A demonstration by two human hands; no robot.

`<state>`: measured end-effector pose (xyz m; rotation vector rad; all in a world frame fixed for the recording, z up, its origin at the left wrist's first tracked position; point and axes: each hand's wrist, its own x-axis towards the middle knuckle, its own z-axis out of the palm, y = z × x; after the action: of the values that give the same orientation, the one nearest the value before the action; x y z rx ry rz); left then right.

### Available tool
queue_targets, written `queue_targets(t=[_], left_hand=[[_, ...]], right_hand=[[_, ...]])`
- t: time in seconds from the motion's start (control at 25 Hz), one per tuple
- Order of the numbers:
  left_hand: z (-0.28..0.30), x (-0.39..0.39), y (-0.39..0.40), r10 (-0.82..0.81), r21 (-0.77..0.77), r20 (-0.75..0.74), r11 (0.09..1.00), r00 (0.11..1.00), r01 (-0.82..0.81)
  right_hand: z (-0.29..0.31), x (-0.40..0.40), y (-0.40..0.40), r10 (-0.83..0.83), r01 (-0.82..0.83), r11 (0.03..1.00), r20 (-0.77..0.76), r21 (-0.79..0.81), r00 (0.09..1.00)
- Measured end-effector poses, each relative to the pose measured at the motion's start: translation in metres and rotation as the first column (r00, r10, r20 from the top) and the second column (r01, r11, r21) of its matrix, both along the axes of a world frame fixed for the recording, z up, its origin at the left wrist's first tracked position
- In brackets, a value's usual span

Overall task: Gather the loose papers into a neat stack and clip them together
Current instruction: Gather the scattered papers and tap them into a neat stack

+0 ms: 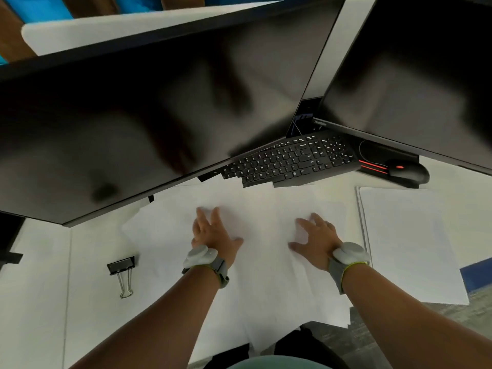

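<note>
Several loose white papers (266, 275) lie spread and overlapping on the white desk in front of me, some hanging past the near edge. My left hand (213, 233) rests flat on the papers with fingers spread. My right hand (315, 239) also lies flat on them, fingers spread, a little to the right. A black binder clip (122, 266) with silver handles lies on the desk to the left of the papers, apart from both hands. Another pile of white sheets (404, 241) sits separately at the right.
Two large dark monitors (149, 110) overhang the back of the desk. A black keyboard (290, 161) and a black mouse (407, 171) lie behind the papers. The desk's near edge (452, 296) runs close on the right, with grey floor beyond.
</note>
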<state>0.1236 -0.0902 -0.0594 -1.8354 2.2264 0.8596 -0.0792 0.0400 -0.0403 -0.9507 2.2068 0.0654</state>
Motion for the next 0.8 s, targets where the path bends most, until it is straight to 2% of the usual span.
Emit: queue_targets(t=[0.12, 0.28, 0.36, 0.44, 0.64, 0.72, 0.8], left_hand=[[0.004, -0.006, 0.004, 0.02, -0.021, -0.053, 1.0, 0.998, -0.021], [-0.001, 0.023, -0.013, 0.188, -0.065, 0.148, 0.981, 0.971, -0.181], [-0.005, 0.037, -0.016, 0.255, -0.075, 0.166, 0.967, 0.953, -0.245], [-0.006, 0.035, -0.012, 0.231, -0.075, 0.147, 0.972, 0.962, -0.222], [0.002, 0.007, 0.011, 0.024, -0.035, 0.076, 0.999, 0.997, -0.021], [0.003, 0.008, 0.01, 0.035, -0.057, 0.097, 0.998, 0.995, -0.03], [0.003, 0.019, 0.002, 0.121, -0.069, 0.174, 0.992, 0.977, -0.11]], right_hand=[[0.006, 0.0, -0.007, -0.036, 0.036, 0.999, -0.005, -0.028, 0.999], [0.009, -0.009, -0.003, -0.153, 0.153, 0.984, 0.012, -0.089, 0.988], [0.007, -0.008, 0.002, -0.214, 0.218, 0.972, 0.056, -0.085, 0.975], [0.006, -0.003, 0.003, -0.232, 0.239, 0.967, 0.082, -0.092, 0.969], [0.012, 0.009, -0.003, -0.161, 0.165, 0.981, 0.048, -0.1, 0.986], [0.012, 0.007, -0.002, -0.171, 0.174, 0.98, 0.041, -0.098, 0.984], [0.012, 0.004, 0.0, -0.17, 0.172, 0.982, 0.037, -0.083, 0.985]])
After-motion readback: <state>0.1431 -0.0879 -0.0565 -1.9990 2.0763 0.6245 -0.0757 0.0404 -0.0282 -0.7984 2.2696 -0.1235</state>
